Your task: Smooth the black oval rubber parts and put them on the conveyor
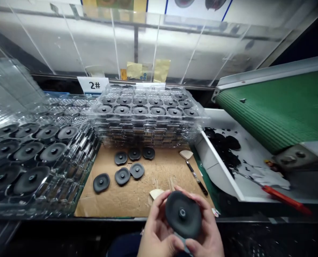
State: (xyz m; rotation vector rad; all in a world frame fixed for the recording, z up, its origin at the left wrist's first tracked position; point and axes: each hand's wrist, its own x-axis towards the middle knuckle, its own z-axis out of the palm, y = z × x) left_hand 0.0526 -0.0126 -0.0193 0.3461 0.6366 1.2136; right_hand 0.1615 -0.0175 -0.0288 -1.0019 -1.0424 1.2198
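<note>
Low in front of me, both hands hold one black rubber disc [184, 223] with a round hub at its centre, hub side facing me. My left hand [155, 230] wraps its left edge, and my right hand [211, 232] wraps the right edge. Both thumbs press at the lower rim, where a pale bluish strip shows that I cannot identify. Just beyond my left fingers lies a cream wedge-shaped piece [155, 193], partly covered by the hand. Several similar discs [122, 176] rest on the cardboard sheet [148, 203] farther off.
Behind the cardboard rises a stack of clear plastic trays [148, 132] holding discs; more filled trays [76, 167] stand left. A black-handled tool [198, 180] lies on the right. Beyond it are a white bin [218, 171] with black scraps, a red-handled tool [286, 200] and a green conveyor belt [287, 103].
</note>
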